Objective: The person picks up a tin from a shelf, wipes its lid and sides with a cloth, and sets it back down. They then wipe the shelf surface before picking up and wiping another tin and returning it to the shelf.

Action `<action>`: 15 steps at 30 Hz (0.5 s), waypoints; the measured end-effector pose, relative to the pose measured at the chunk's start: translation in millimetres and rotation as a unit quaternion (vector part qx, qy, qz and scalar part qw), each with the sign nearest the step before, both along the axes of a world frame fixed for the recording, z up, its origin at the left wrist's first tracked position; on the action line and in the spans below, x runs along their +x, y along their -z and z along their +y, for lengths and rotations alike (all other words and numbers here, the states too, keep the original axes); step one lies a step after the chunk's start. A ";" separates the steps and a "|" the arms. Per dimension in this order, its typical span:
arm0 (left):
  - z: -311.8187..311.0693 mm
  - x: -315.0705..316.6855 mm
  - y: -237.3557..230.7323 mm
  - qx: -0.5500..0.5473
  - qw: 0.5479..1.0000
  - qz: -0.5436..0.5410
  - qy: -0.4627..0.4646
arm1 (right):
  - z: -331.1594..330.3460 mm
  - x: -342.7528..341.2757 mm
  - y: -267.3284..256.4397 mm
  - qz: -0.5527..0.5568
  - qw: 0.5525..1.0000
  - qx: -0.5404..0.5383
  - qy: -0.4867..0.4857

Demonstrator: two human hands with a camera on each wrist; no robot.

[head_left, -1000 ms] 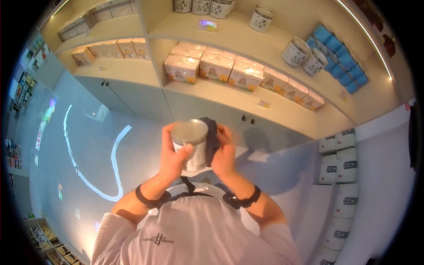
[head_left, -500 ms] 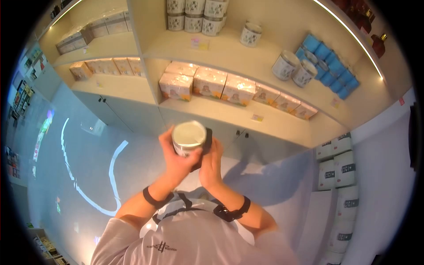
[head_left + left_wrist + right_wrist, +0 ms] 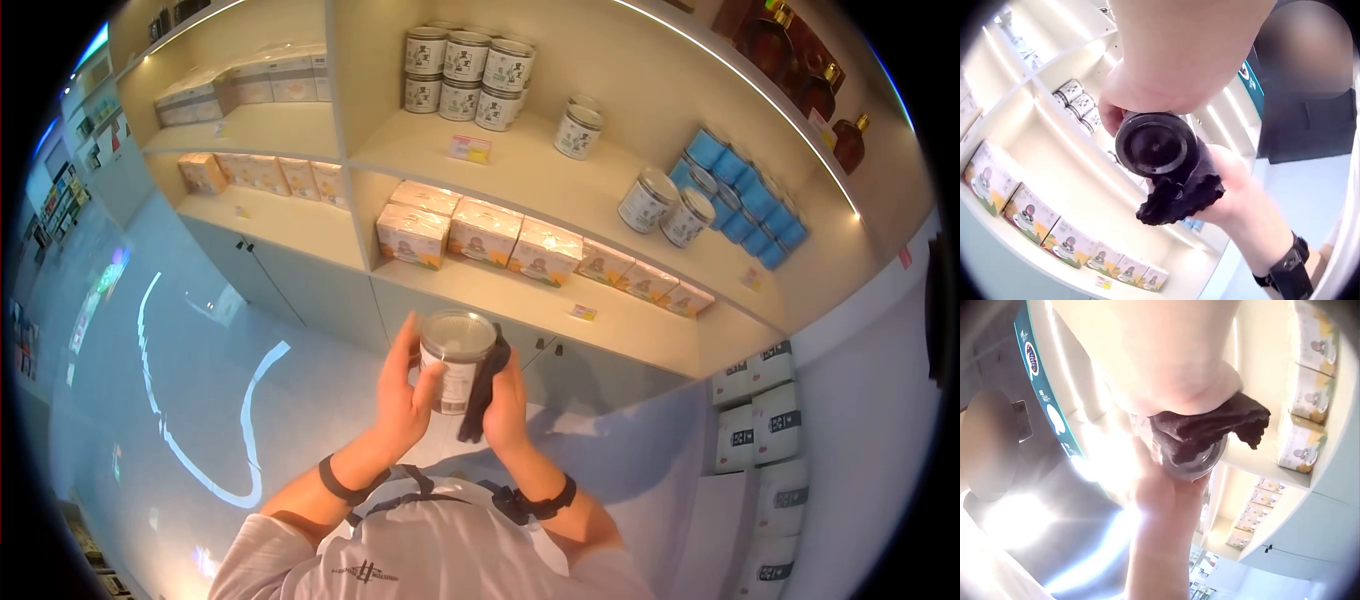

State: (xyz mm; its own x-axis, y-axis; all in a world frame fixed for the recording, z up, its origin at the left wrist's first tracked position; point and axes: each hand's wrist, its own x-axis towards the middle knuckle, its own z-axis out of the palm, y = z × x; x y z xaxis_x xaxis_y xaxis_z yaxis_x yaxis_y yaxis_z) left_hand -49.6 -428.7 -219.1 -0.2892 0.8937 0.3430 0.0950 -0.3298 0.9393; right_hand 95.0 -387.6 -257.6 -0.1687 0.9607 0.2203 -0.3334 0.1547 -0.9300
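In the head view a white labelled can (image 3: 457, 345) with a clear lid is held upright in front of the body. My left hand (image 3: 408, 395) grips its left side, thumb across the label. My right hand (image 3: 506, 405) presses a dark cloth (image 3: 484, 390) against the can's right side. The left wrist view shows the can's dark round base (image 3: 1155, 145), with the cloth (image 3: 1185, 194) bunched beside it and hanging below. In the right wrist view the cloth (image 3: 1204, 428) lies between the right palm and the can; that hand's fingertips are hidden.
Ahead are shelves with stacked white cans (image 3: 465, 60), single cans (image 3: 579, 130), blue cans (image 3: 740, 190) and boxed packs (image 3: 545, 250). Grey cabinet doors (image 3: 330, 300) stand below. White packages (image 3: 777, 425) are stacked at the right, beside a low white ledge (image 3: 715, 530).
The can tilted toward the view and came back more upright, sitting lower in the view. The right hand with the cloth slid around its side. The shelves now show higher up.
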 end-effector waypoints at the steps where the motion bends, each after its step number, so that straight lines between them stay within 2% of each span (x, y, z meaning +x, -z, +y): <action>1: 0.2 2.4 -7.5 0.012 1.000 0.019 0.000 | -1.5 -0.9 -1.9 -0.029 0.999 0.025 0.022; 3: -5.0 1.4 -11.9 -0.021 1.000 0.002 0.016 | -5.6 -1.6 -12.3 -0.059 0.996 0.051 0.042; 4: -8.5 1.8 -11.4 -0.057 0.998 -0.017 0.033 | -8.3 -1.1 -22.4 -0.153 0.976 0.129 0.084; 5: -2.0 3.8 -3.4 0.023 0.998 -0.012 0.060 | -10.9 -0.6 -31.1 -0.244 0.939 0.205 0.126; 6: -0.4 4.5 0.1 0.019 0.998 -0.015 0.059 | -14.5 -0.4 -37.8 -0.247 0.940 0.202 0.123; 9: 0.8 6.0 1.1 -0.014 0.980 -0.180 0.083 | -23.8 0.6 -46.9 -0.293 0.914 0.252 0.127; 10: 0.9 6.6 1.0 -0.014 0.980 -0.180 0.084 | -21.5 1.0 -45.4 -0.293 0.914 0.251 0.127; 12: -1.8 8.9 2.8 0.002 0.986 -0.152 0.074 | -9.8 2.1 -37.2 -0.223 0.952 0.194 0.081; 13: -3.9 13.0 3.4 0.028 0.987 -0.140 0.075 | 1.1 2.4 -32.0 -0.146 0.975 0.165 0.036; 14: -4.4 16.5 2.8 0.027 0.987 -0.140 0.076 | 6.5 6.8 -21.5 -0.129 0.989 0.071 -0.003; 15: -4.7 19.6 2.0 0.048 0.986 -0.135 0.082 | 9.2 6.0 -28.3 -0.098 0.992 0.070 -0.034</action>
State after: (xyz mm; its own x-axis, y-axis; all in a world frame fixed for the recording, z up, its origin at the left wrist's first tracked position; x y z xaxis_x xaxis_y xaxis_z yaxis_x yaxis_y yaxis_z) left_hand -30.0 -433.4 -221.1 -0.2367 0.9028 0.3590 -0.2159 -0.4092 0.8865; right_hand 101.1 -378.3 -229.3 -0.2853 0.9077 0.3079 -0.1628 0.2707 -0.9488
